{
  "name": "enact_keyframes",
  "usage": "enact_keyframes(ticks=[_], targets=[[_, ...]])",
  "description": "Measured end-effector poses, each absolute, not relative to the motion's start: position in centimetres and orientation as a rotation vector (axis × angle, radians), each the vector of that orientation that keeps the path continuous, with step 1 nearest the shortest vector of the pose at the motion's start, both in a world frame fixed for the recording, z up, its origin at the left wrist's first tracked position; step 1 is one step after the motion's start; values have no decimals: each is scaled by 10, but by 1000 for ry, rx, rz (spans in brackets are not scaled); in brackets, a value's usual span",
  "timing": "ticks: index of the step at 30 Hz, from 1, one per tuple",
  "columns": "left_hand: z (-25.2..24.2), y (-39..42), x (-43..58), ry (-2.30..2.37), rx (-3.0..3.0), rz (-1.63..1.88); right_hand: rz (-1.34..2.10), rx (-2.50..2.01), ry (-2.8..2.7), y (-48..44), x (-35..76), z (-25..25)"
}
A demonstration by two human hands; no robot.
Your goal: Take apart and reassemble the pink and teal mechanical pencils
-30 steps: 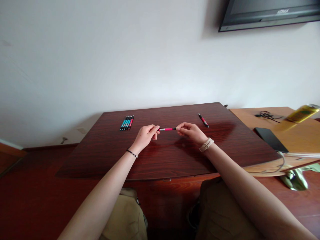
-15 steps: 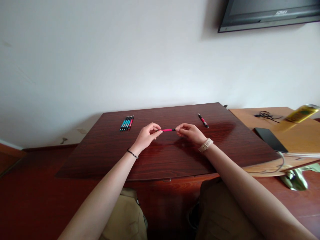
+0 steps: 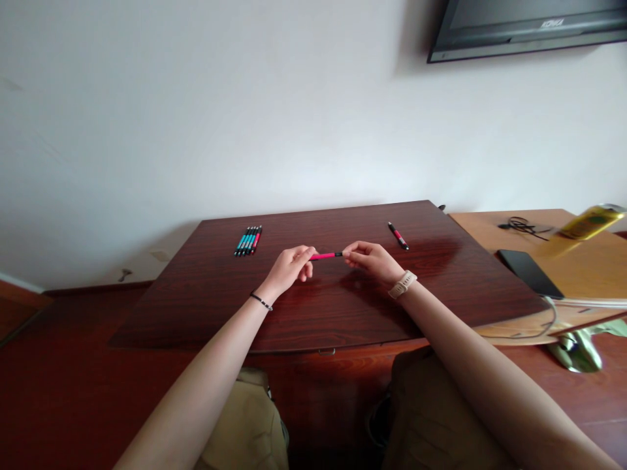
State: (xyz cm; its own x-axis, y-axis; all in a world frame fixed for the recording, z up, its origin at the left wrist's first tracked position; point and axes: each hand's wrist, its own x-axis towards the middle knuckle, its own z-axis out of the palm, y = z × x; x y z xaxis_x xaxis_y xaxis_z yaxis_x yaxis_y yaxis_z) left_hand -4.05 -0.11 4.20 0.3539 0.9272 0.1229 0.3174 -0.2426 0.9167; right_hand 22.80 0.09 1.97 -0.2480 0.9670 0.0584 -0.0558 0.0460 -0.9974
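Observation:
Between my two hands a pink and black pen (image 3: 325, 256) lies level above the dark wooden table (image 3: 313, 320). My left hand (image 3: 290, 266) is closed on its left end, with the thumb along the barrel and that tip hidden by the fingers. At the black right end, the fingertips of my right hand (image 3: 368, 258) pinch the pen. Beyond my left hand a row of several teal pens (image 3: 244, 241) lies side by side, with a pink pen (image 3: 257, 240) at its right side. Another pink and black pen (image 3: 398, 236) rests alone past my right hand.
To the right, a lighter wooden table (image 3: 592, 261) bears a black flat object (image 3: 530, 274), a dark cable (image 3: 524, 226) and a tilted yellow can (image 3: 592, 222). A television (image 3: 529, 32) hangs on the wall (image 3: 274, 117) above.
My left hand has turned, its thumb now over the pen and its fingers curled below. More of the pink barrel is hidden on the left. My right hand has barely moved.

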Motion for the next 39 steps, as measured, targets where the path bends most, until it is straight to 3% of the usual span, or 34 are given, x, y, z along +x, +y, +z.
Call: enact_keyframes(ticks=[15,23,29,32,36,39], targets=[[41,8,-59,1430,1865,1053,1314,-1070,-1281,14,262,20],[40,10,-58,1481,1908,1030,560,-1607,-1597,31,304,-1],[37,10,-57,1512,1963,980,366,-1643,-1760,29,288,1],[37,10,-56,1523,2025,968,685,-1438,-1533,18,264,9],[39,8,-52,1513,2120,976,1821,-928,-956,-2,226,23],[41,5,-50,1465,2212,991,2163,-766,-629,-11,207,31]])
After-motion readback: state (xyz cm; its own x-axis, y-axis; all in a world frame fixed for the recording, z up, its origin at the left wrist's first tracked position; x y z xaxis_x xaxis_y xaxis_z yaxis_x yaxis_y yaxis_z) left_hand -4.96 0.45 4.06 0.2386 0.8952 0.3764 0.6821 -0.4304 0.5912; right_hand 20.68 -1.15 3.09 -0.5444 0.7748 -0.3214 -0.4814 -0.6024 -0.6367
